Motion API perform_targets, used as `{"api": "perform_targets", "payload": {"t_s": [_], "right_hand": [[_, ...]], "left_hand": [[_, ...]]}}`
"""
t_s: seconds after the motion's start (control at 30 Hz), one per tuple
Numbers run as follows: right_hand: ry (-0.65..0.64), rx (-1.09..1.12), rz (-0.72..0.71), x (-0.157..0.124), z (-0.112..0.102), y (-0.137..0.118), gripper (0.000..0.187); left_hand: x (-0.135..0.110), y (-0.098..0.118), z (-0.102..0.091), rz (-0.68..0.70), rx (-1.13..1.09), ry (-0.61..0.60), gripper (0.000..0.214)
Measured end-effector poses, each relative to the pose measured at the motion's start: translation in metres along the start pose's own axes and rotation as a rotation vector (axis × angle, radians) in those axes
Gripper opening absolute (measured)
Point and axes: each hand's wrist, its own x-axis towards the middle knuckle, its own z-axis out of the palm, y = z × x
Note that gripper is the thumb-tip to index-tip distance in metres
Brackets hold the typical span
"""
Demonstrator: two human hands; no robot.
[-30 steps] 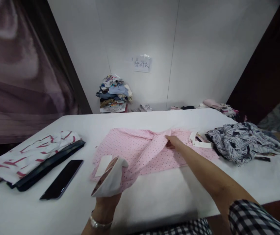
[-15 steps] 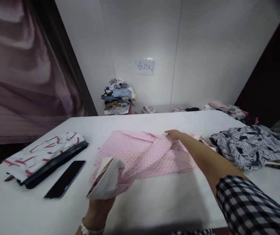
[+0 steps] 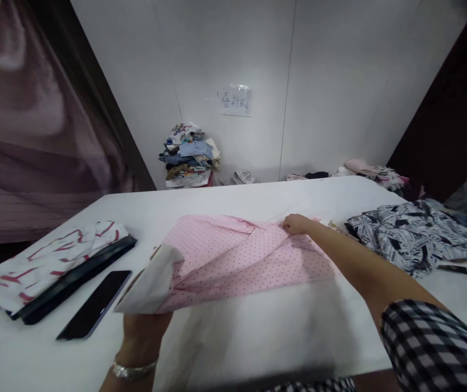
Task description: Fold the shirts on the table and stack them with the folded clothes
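Note:
A pink dotted shirt (image 3: 233, 256) lies spread on the white table (image 3: 258, 337). My left hand (image 3: 143, 329) is closed under the shirt's near left end, holding it lifted together with a white card (image 3: 147, 286) that hides the fingers. My right hand (image 3: 296, 224) reaches across to the far edge of the shirt and pinches the fabric there. Paper tags lie just right of that hand.
A dark phone (image 3: 94, 305) lies at the left, beside a folded red-striped white garment (image 3: 49, 261) on a black board. A crumpled navy-and-white patterned garment (image 3: 413, 234) sits at the right. Piles of clothes (image 3: 190, 155) rest against the back wall under a paper sign.
My left hand has pulled the shirt's near end further left and flattened it out. My right hand stayed at the far edge, its fingers now closed on the fabric.

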Motion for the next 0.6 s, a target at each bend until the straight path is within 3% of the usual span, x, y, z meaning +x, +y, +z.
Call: {"api": "perform_targets", "payload": {"t_s": [0.13, 0.27, 0.37, 0.5, 0.6], "right_hand": [[0.004, -0.01, -0.005, 0.002, 0.002, -0.003, 0.038], [0.037, 0.009, 0.013, 0.006, 0.002, -0.01, 0.015], [0.15, 0.037, 0.057, 0.005, -0.003, -0.012, 0.011], [0.35, 0.088, 0.196, -0.007, -0.011, -0.006, 0.025], [0.416, 0.18, 0.3, -0.023, -0.014, -0.003, 0.025]], "left_hand": [[0.006, 0.015, 0.018, 0.014, -0.011, 0.036, 0.026], [0.01, 0.019, 0.025, 0.134, 0.049, -0.089, 0.03], [0.011, 0.019, 0.029, 0.146, 0.038, -0.102, 0.028], [0.017, 0.022, 0.035, 0.097, -0.042, -0.036, 0.024], [0.026, 0.026, 0.051, 0.154, -0.095, -0.053, 0.023]]}}
